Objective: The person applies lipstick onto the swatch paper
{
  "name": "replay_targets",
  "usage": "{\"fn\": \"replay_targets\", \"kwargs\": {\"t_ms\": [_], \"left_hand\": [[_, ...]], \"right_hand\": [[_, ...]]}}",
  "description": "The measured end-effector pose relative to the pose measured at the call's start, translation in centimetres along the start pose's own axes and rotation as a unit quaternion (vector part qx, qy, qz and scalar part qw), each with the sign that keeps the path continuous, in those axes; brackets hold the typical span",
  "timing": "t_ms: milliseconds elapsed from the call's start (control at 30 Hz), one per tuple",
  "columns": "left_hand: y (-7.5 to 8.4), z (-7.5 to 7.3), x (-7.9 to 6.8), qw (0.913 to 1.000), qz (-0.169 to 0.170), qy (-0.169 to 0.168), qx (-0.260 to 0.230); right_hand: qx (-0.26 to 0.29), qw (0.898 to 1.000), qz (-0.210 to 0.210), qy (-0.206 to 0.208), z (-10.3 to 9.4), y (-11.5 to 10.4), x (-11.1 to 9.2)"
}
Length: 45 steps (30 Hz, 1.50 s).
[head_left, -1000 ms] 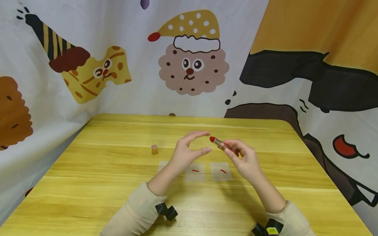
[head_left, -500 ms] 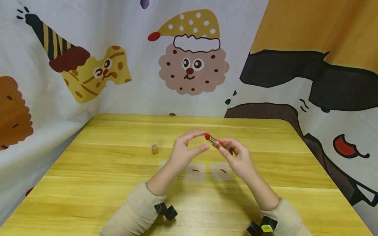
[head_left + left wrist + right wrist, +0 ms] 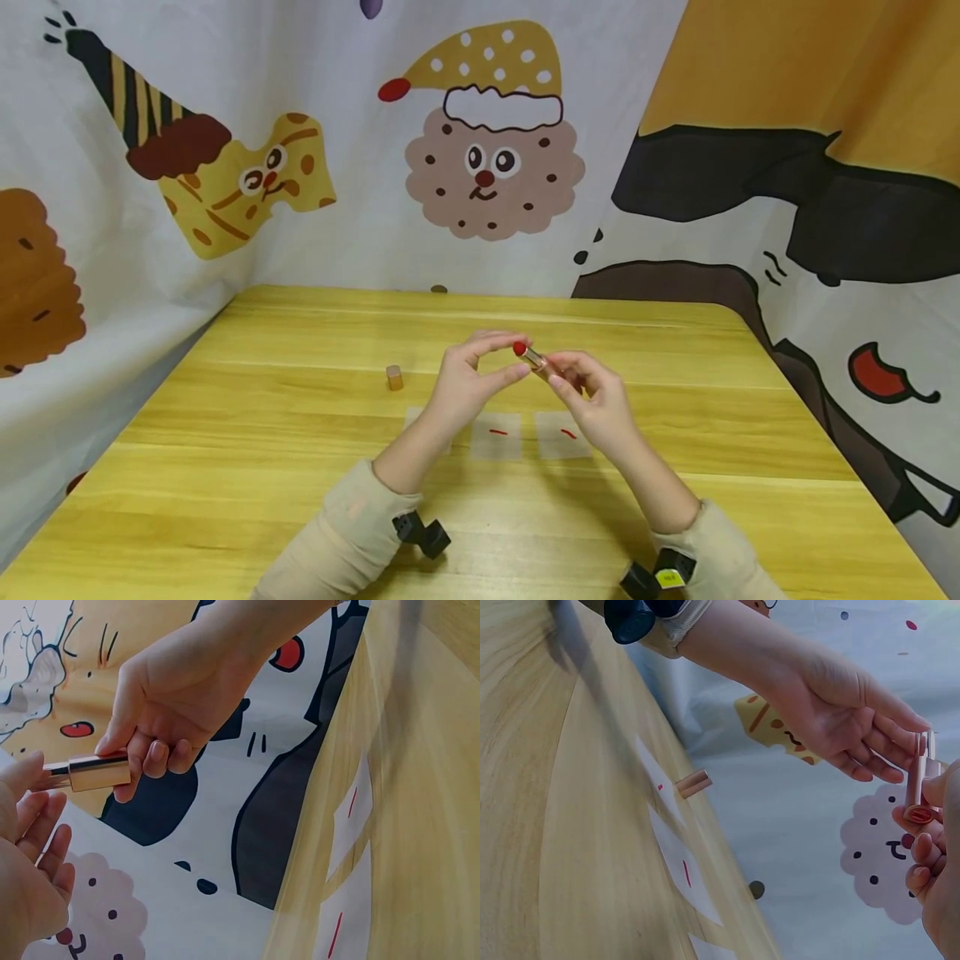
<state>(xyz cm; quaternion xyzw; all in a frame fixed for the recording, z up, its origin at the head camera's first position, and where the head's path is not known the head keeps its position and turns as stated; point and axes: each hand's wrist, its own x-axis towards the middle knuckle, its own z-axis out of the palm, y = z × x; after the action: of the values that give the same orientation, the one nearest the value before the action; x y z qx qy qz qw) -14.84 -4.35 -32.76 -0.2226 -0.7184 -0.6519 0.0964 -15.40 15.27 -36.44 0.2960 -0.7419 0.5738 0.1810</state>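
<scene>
My right hand point(image 3: 606, 410) grips a lipstick point(image 3: 536, 360) by its rose-gold base, above the table, with the red tip pointing up and left. In the left wrist view the lipstick point(image 3: 99, 772) shows its silver inner tube toward my left hand point(image 3: 37, 877). My left hand point(image 3: 465, 385) reaches in from the other side, thumb and fingers spread around the tip end, fingertips right at it. The lipstick's cap point(image 3: 394, 378), a small rose-gold piece, stands upright on the table to the left; the right wrist view shows this cap point(image 3: 694, 784) beyond the papers.
White paper squares lie in a row below the hands: one at right point(image 3: 562, 448) and one in the middle point(image 3: 495, 450) carry a red stroke. My left forearm partly covers the left paper point(image 3: 414, 415). A cartoon-printed curtain point(image 3: 360, 250) hangs behind the wooden table point(image 3: 300, 467).
My right hand has moved left with the lipstick, bringing its red tip between my left thumb and fingers. My left hand has stayed nearly in place.
</scene>
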Motion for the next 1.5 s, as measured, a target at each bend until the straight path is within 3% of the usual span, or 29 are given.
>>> {"fn": "replay_targets", "kwargs": {"t_ms": [100, 300, 733, 1000, 1233, 1500], "left_hand": [[1.0, 0.0, -0.2, 1.0000, 0.005, -0.001, -0.001], [0.6, 0.3, -0.1, 0.9996, 0.022, 0.001, -0.017], [0.5, 0.5, -0.2, 0.9999, -0.007, 0.000, -0.012], [-2.5, 0.5, 0.3, 0.9998, 0.008, 0.004, -0.016], [0.8, 0.4, -0.3, 1.0000, 0.003, 0.008, 0.002], [0.6, 0.3, -0.3, 0.9999, 0.014, 0.007, -0.001]], "right_hand": [[0.002, 1.000, 0.003, -0.003, 0.0, 0.1, -0.1], [0.000, 1.000, 0.005, -0.009, 0.1, 0.3, -0.2], [-0.017, 1.000, 0.014, -0.011, 0.2, 0.4, -0.5], [-0.041, 0.999, -0.007, -0.022, 0.3, -2.3, -0.1], [-0.083, 0.996, -0.021, -0.034, 0.3, -2.6, -0.2], [-0.084, 0.996, -0.026, -0.036, 0.4, -2.6, -0.1]]}}
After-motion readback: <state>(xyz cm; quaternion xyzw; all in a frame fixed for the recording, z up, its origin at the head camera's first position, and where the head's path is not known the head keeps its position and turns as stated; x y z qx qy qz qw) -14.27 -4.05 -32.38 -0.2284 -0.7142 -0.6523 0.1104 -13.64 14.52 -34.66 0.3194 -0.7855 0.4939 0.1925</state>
